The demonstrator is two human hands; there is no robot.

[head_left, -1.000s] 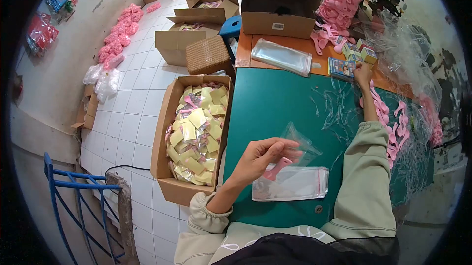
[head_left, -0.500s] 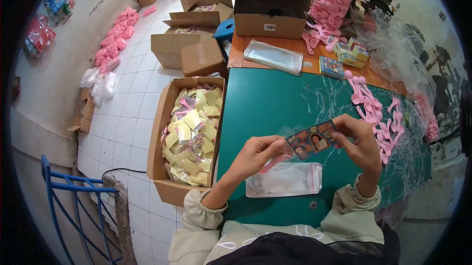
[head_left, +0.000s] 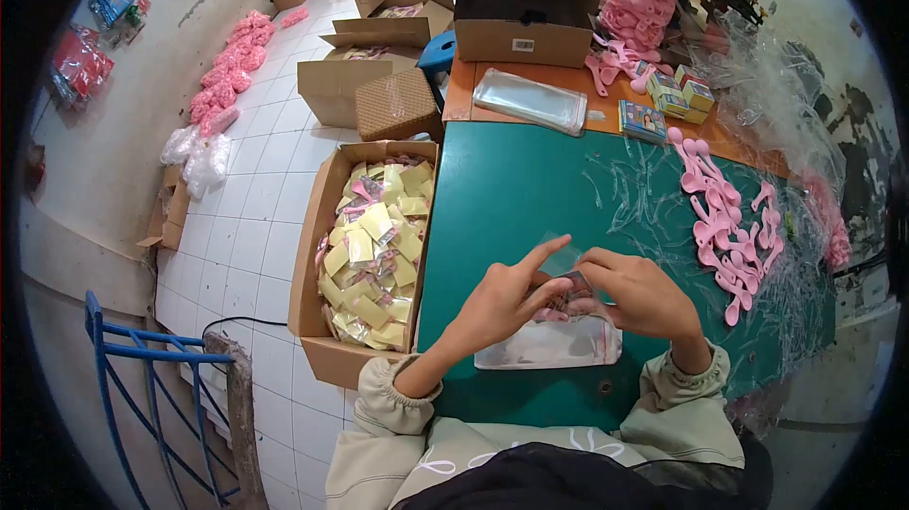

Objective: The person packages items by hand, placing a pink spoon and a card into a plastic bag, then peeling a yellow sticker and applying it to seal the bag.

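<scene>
My left hand [head_left: 511, 300] and my right hand [head_left: 636, 290] meet over the near part of the green table. Between their fingertips is a printed card [head_left: 572, 281], mostly hidden and seen nearly edge-on. My right hand pinches the card. A small clear plastic bag [head_left: 561, 247] shows thinly behind the fingers; my left thumb and fingers grip it, with the index finger stretched out. Just below both hands lies a stack of clear plastic bags [head_left: 544, 351]. Whether a spoon is inside the held bag is hidden.
Pink spoons [head_left: 724, 226] lie at the table's right side. An open carton [head_left: 312, 321] of filled packets stands left. A card stack [head_left: 642, 122], small boxes [head_left: 684, 95], more clear bags [head_left: 530, 101] and a black-lined carton [head_left: 523, 22] are at the back. Loose plastic film [head_left: 786, 103] spreads rightward.
My right hand has moved left with the card to meet my left hand. The card's printed face has turned from view. My left index finger has stretched out.
</scene>
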